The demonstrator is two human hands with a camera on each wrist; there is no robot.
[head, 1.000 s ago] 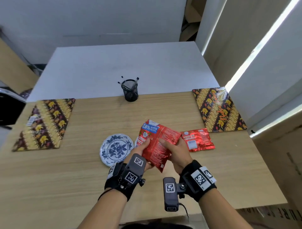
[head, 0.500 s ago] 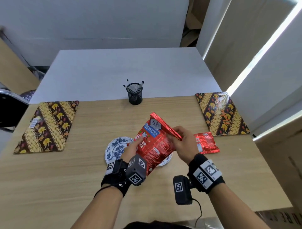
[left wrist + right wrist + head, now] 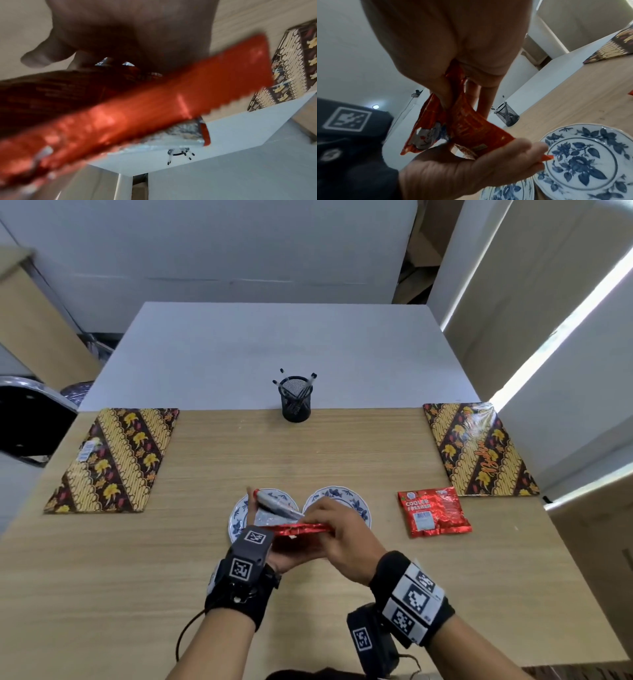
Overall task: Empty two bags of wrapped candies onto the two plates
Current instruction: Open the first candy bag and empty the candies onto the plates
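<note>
We hold the red candy bag tipped above the 2 plates near the tabletop's front edge: our left hand cups its underside, our right hand pinches its top, seemingly to pour. The second bag lies toward the right edge.

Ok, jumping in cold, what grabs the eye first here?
The red bag held in both hands, left hand and right hand, just above two blue-patterned plates at the table's near middle. Next, a second red bag lying flat to the right.
</note>
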